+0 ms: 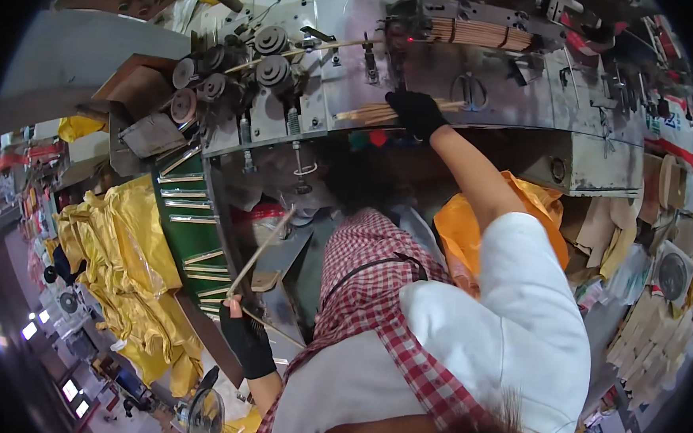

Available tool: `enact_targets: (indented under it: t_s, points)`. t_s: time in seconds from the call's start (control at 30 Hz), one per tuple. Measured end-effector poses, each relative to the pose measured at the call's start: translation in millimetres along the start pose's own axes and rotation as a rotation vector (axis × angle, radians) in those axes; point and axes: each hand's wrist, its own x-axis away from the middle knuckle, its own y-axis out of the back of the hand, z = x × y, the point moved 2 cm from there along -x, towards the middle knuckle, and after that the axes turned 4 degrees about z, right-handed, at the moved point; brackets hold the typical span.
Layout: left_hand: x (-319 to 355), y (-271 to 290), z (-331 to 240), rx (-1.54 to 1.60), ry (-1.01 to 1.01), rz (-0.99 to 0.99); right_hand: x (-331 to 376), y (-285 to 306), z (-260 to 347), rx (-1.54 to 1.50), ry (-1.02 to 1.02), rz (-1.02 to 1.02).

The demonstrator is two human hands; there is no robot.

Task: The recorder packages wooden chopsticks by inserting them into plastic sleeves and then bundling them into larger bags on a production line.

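Head view showed the gloved left hand [248, 342] pinching a slender pale stick [263, 251] beside the green belt [189, 238], which carried more sticks in rows. On the metal worktop [524, 108], the gloved right hand [418, 114] covered a loose bunch of sticks [366, 113], its closure around them impossible to tell.
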Motion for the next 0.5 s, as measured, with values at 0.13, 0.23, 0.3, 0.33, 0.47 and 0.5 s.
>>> enact_targets:
  t_s: [0.13, 0.23, 0.3, 0.33, 0.47, 0.5]
  points:
    - [18.8, -12.1, 5.3, -0.240, -0.120, 0.057, 83.4, -3.7, -27.9, -0.020, -0.170, -0.134]
    - [17.7, -36.7, 5.0, -0.284, -0.148, 0.082, 108.5, -32.9, -48.0, -0.033, -0.178, 0.033]
    - [20.7, -48.9, 5.9, -0.383, -0.248, 0.043, 105.4, -36.1, -49.5, -0.002, -0.112, 0.010]
    - [19.0, -66.3, -16.9, 0.164, 0.119, 0.023, 101.0, -38.1, -50.0, 0.021, -0.105, 0.056]
    - [31.9, -85.5, -32.3, 0.216, 0.068, 0.001, 77.4, -36.9, -55.9, 0.108, -0.032, 0.182]
    - [34.5, -86.1, -30.0, 0.220, 0.059, -0.002, 75.3, -38.9, -57.3, 0.114, -0.018, 0.210]
